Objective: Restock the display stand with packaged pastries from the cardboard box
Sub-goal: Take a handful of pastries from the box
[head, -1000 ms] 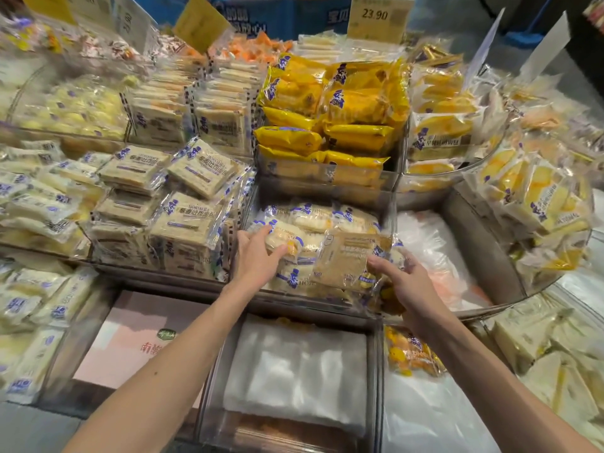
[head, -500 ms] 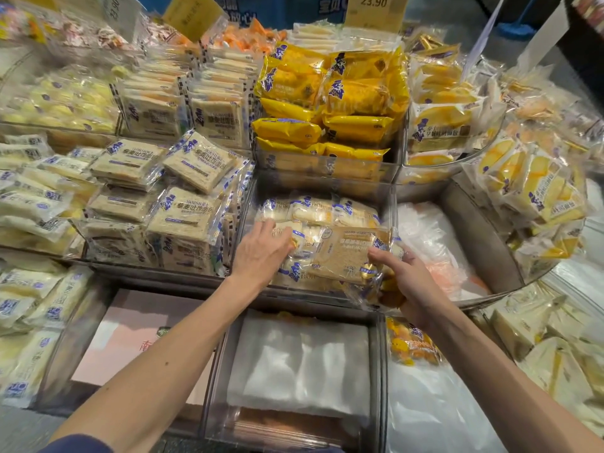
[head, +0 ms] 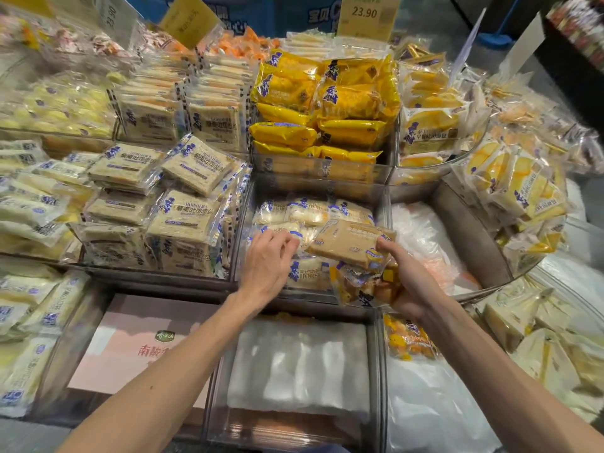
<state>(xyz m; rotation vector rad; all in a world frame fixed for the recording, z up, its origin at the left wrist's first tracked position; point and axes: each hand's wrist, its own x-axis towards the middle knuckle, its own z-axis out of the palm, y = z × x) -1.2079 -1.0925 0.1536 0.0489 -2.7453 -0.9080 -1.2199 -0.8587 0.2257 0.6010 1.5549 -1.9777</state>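
Note:
My right hand (head: 410,282) grips a flat brown packaged pastry (head: 349,245) by its right end and holds a second, crumpled yellow packet (head: 362,287) under it, both over the front of the middle clear bin (head: 313,188). In that bin lie several pale cream packaged pastries (head: 307,210). My left hand (head: 266,264) reaches in from the left, its curled fingertips on one pale packet (head: 277,228) beside the brown one. The cardboard box is out of sight.
Stacked square bread packs (head: 183,217) fill the bin to the left, yellow packs (head: 323,103) the tier above. White plastic liner (head: 425,233) lies in the bin to the right. Below sit a pink box (head: 143,341), a clear bin with white padding (head: 297,364), and orange packets (head: 407,338).
My right hand has lifted the brown packet slightly and tilted it. My left hand has slid rightward over the pale packets toward it. The view has dipped down a little.

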